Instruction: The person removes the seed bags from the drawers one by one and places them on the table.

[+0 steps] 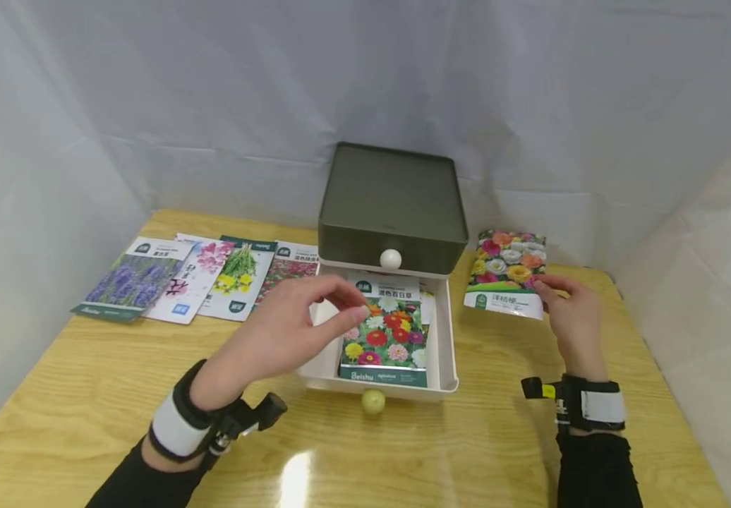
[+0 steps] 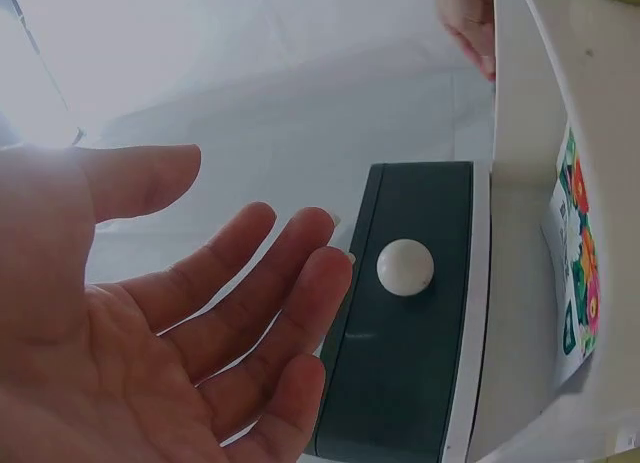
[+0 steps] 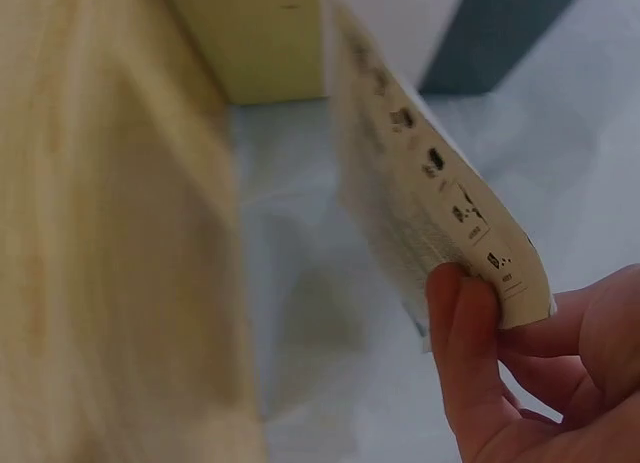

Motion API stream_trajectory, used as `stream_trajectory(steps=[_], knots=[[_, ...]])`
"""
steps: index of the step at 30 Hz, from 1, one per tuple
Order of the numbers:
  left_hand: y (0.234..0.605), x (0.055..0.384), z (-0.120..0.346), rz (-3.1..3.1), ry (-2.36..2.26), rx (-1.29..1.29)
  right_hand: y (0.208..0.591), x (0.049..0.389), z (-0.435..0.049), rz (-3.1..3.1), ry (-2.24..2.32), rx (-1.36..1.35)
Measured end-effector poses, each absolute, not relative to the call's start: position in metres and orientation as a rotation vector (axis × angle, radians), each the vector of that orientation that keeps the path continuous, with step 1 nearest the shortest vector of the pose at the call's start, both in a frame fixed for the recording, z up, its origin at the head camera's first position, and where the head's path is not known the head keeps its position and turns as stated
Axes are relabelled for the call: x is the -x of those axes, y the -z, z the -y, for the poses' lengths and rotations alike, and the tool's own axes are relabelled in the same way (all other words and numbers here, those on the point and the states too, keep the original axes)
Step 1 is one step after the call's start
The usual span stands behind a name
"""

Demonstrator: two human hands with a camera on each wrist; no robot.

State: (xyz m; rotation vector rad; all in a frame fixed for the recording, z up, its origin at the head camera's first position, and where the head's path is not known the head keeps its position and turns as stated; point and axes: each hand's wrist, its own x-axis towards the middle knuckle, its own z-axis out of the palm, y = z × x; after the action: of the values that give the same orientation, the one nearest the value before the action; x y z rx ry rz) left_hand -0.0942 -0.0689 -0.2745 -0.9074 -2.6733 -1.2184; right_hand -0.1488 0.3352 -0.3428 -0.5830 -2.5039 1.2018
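My right hand pinches a flower seed packet by its lower right corner, to the right of the drawer box. The packet's front has colourful blooms; in the right wrist view its pale printed back faces the camera, held between thumb and fingers. My left hand hovers over the left side of the pulled-out white drawer, and in the left wrist view its fingers are loosely bent around nothing. Inside the drawer lies a zinnia-like seed packet, with another partly hidden beneath it.
The dark green box holding the drawers stands at the back middle, its upper drawer closed with a white knob. Several seed packets overlap in a row on the left, a lavender one outermost. White cloth hangs behind the wooden table.
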Motion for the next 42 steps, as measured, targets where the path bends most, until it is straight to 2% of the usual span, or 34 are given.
stream_trajectory(steps=[9,24,32,37,42], knots=[[0.28,0.108,0.073,2.72,1.155,0.87,0.38,0.165,-0.318,2.772,-1.117,0.366],[0.288,0.12,0.075,2.784,1.093,0.815,0.394,0.171,-0.3,3.039,-0.864,-0.032],[0.299,0.126,0.075,2.805,0.88,0.963,0.36,0.153,-0.277,2.596,-0.741,-0.203],[0.308,0.13,0.072,2.789,0.57,1.192,0.33,0.124,-0.238,2.363,-0.646,-0.535],[0.315,0.131,0.068,2.843,0.329,1.224,0.327,0.103,-0.204,2.51,-0.394,-0.84]])
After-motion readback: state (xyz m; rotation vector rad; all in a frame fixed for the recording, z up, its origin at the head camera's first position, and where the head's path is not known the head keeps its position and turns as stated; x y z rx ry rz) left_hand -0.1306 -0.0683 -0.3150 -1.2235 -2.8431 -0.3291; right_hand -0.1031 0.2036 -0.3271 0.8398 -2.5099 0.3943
